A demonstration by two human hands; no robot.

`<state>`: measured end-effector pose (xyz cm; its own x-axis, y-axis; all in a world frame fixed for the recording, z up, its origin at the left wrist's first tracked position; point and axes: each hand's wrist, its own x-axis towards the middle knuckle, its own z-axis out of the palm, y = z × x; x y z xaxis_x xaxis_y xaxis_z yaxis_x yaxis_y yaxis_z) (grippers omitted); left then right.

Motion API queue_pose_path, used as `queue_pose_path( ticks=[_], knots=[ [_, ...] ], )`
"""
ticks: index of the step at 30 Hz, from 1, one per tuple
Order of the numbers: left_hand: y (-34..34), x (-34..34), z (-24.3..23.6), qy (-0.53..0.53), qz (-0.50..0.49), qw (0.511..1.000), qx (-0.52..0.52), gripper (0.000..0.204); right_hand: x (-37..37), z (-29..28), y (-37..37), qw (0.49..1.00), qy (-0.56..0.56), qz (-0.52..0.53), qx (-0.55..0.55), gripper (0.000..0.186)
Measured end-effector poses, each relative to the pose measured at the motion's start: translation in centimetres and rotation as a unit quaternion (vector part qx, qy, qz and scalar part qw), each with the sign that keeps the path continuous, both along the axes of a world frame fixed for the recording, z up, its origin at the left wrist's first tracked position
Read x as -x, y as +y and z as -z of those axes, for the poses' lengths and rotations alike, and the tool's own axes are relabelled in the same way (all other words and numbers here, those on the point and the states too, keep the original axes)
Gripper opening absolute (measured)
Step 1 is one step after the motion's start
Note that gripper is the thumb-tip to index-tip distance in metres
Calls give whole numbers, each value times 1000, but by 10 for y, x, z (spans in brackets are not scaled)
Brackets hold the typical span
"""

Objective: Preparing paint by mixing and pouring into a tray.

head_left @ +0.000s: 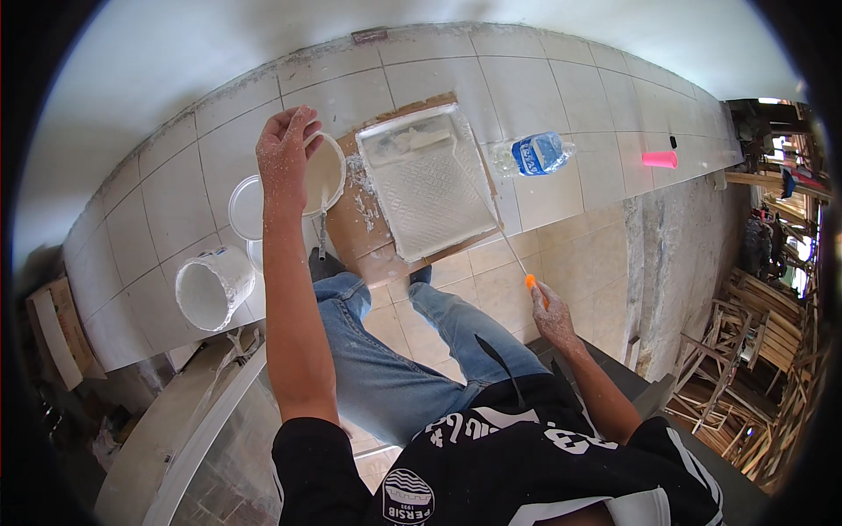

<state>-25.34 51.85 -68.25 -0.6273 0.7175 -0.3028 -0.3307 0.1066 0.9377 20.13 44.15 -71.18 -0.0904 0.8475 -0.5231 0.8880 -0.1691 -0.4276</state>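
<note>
My right hand [553, 316], speckled with white, is closed around the orange handle of a paint roller [530, 281]. Its thin metal rod runs up across the right side of a paint-coated tray [430, 197]. The roller head is hard to make out against the white paint at the tray's far end. Flecked with white too, my left hand [285, 145] hovers by a round bucket [328, 174], its fingers loosely bent and apart, with nothing visible in them. My left forearm hides part of that bucket. A grey stick-like tool [322, 235] shows at the bucket's near side.
Paint-spotted cardboard [373, 237] lies under the tray. Left of my arm are a round white lid [246, 208] and a tipped white bucket [213, 286]. To the right lie a clear bottle with blue label [537, 154] and a pink cup [660, 159]. A tiled ledge edge runs before my feet.
</note>
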Motion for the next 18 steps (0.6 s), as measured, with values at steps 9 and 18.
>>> queue_pose_path(
  ticks=[9, 18],
  knots=[
    [-2, -2, 2, -10, -19, 1000, -6, 23, 23, 4, -10, 998, 36, 20, 52, 41],
    [0, -3, -1, -1, 2, 1000, 1, 31, 22, 23, -10, 999, 37, 29, 2, 40]
  ],
)
